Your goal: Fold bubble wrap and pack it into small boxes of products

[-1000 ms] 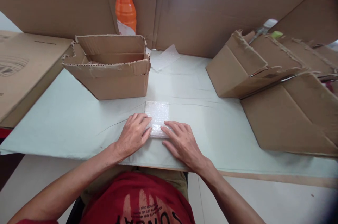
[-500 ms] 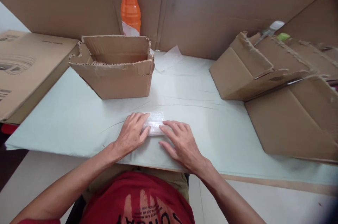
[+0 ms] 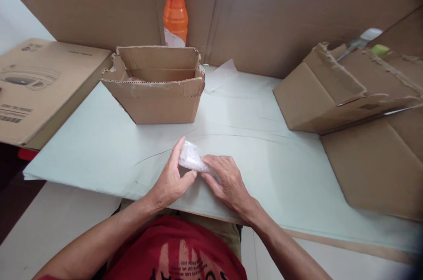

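A small piece of clear bubble wrap, folded into a compact bundle, is held just above the pale table cover near its front edge. My left hand grips the bundle from the left, thumb below and fingers behind. My right hand pinches its right end with curled fingers. What the wrap encloses, if anything, is hidden.
An open cardboard box stands behind the hands, with an orange bottle behind it. A flat printed carton lies at left. Torn cardboard boxes and a flat sheet fill the right. Cardboard walls stand at the back.
The bubble wrap lay flat as a square under both hands; it has been folded over toward me and is now lifted as a small bundle between both hands.
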A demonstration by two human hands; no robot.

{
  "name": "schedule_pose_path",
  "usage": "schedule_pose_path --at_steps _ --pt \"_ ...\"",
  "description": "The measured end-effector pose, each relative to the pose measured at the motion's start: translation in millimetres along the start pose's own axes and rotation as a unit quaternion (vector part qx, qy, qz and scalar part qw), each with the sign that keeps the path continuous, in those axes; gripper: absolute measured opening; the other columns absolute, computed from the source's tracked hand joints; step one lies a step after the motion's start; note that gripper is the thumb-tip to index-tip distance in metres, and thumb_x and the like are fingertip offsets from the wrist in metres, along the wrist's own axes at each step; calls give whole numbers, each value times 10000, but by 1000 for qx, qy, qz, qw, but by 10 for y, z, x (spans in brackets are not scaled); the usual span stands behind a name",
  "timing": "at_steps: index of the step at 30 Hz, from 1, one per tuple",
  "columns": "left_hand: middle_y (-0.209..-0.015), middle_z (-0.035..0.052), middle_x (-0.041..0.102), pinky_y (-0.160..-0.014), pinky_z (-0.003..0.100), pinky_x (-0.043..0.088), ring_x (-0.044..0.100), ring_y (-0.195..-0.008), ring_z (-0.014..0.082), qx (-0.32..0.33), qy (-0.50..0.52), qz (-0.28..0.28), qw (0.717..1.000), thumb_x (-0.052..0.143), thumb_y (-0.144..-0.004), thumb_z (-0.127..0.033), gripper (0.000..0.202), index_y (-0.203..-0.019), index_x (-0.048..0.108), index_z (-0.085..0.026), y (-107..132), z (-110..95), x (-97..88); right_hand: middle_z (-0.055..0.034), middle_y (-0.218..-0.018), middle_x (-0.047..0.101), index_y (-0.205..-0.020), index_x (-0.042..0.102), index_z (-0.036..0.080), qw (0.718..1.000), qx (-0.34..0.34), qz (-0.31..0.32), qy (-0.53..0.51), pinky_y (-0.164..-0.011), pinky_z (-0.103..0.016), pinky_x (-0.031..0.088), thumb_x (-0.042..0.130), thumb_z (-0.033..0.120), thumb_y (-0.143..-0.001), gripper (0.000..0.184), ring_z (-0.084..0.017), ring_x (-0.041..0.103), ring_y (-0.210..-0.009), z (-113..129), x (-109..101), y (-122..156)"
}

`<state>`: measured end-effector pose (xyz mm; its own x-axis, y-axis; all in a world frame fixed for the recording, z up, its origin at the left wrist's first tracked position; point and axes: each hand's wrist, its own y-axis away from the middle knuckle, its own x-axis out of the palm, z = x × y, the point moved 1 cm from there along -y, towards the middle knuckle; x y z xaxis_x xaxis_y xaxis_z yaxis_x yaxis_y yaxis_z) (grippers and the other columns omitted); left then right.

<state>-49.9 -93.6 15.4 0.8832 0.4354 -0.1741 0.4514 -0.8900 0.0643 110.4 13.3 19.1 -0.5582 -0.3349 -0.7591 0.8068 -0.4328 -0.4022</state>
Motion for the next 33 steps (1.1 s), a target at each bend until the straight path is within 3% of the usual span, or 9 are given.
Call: schedule_pose_path --at_steps 5,9,13,16,20,23,27,29,33 --pt "-1299 120 620 -1004 374 524 647 -1116 224 113 -66 37 991 607 -817 -152 846 -1572 229 -197 9 -118 -14 -122 -1337 657 -1363 563 244 995 45 30 -81 -990 -452 500 677 427 -916 497 -279 623 -1214 -36 -173 18" --pt "-1107 56 669 -881 307 570 681 -915 164 227 -73 58 969 583 -833 -101 868 -1585 175 -249 21 -151 -22 -94 -1296 690 -1411 544 246 974 95 78 -192 -929 -360 555 710 507 -875 619 -234 681 -1105 -72 -229 -82" --pt "-1206 97 654 -947 366 568 669 -1061 215 255 -143 -2 956 598 -851 -127 838 -1576 200 -263 -8 -128 -63 -43 -1046 775 -1136 712 235 968 141 66 -196 -865 -320 565 674 390 -903 282 -203 720 -926 -42 -185 -230" --pt "-1327 151 609 -1023 446 536 617 -1203 266 302 -207 -39 930 615 -857 -171 830 -1577 205 -221 -119 -234 -261 -27 -989 785 -1040 733 238 972 140 78 -170 -817 -305 570 641 358 -912 198 -197 729 -869 -12 -238 -352" --pt "-1427 176 538 -1106 510 462 502 -1352 304 427 -300 -179 834 644 -856 -143 790 -1557 282 -198 -471 -582 -797 -12 -953 783 -984 728 248 988 115 6 -103 -733 -265 574 658 368 -899 163 -186 736 -816 -10 -554 -607" --pt "-1367 151 593 -1125 561 417 479 -1370 320 454 -375 -281 758 629 -846 -88 823 -1571 261 -214 -754 -763 -1164 -3 -935 766 -980 714 270 990 69 -120 -36 -727 -279 564 700 407 -885 168 -190 722 -803 34 -889 -954" --pt "-1077 91 693 -1096 529 443 629 -1093 240 442 -400 -266 758 525 -858 -5 782 -1572 263 -183 -868 -689 -1321 -9 -918 737 -933 710 295 972 -30 -216 84 -751 -343 543 707 398 -893 111 -208 680 -806 207 -1163 -1641" --pt "-1008 72 690 -1077 516 454 637 -972 209 447 -395 -251 762 517 -849 18 774 -1563 289 -176 -823 -595 -1306 -21 -914 730 -911 716 289 968 -88 -184 145 -745 -357 533 666 389 -920 112 -212 665 -807 289 -1134 -2032" --pt "-981 61 682 -1079 510 436 629 -928 197 449 -391 -237 768 525 -826 54 817 -1571 269 -165 -747 -509 -1290 -42 -891 744 -857 745 235 946 -126 2 300 -676 -325 486 624 297 -918 149 -197 672 -751 323 -738 -2732"
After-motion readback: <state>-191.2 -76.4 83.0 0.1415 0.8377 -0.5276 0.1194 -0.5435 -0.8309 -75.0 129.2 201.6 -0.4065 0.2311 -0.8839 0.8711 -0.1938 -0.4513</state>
